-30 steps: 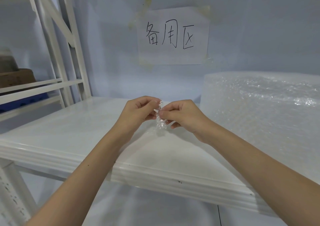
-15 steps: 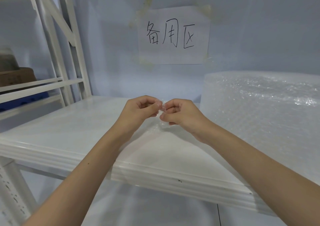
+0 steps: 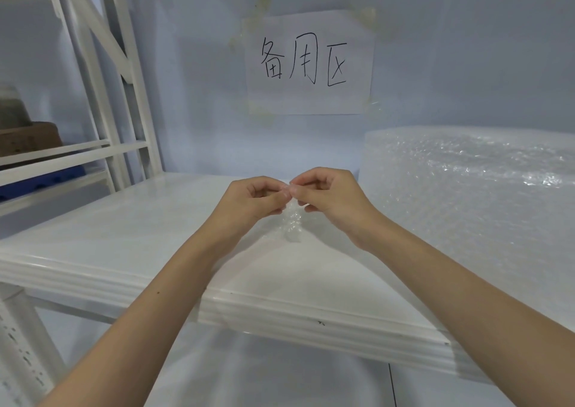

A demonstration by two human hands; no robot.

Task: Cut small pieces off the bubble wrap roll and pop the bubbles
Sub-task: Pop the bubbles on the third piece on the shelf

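Bubble wrap in one small, clear, crumpled piece (image 3: 292, 219) hangs between two hands, held in the air over the middle of the glossy white table (image 3: 124, 241). Nearest the camera, the table's ridged front edge runs from the left side down toward the lower right, with both bare forearms crossing above it. The left hand (image 3: 252, 199) and the right hand (image 3: 329, 195) meet fingertip to fingertip, each pinching the top of the piece between thumb and curled fingers; the rest of the piece dangles below them, its small bubbles glinting, its lower end close to the table top, though whether it touches cannot be told. To the left of the hands the table top lies bare and wide. To the right, one large roll of translucent bubble wrap (image 3: 466, 195) rests on the table, near the right forearm. Farther back on the left stands a white metal shelving frame (image 3: 102, 95) with a brown cardboard box (image 3: 28, 140) on it. On the pale blue wall behind, one white paper sheet with three black handwritten characters (image 3: 309, 62) is taped up.
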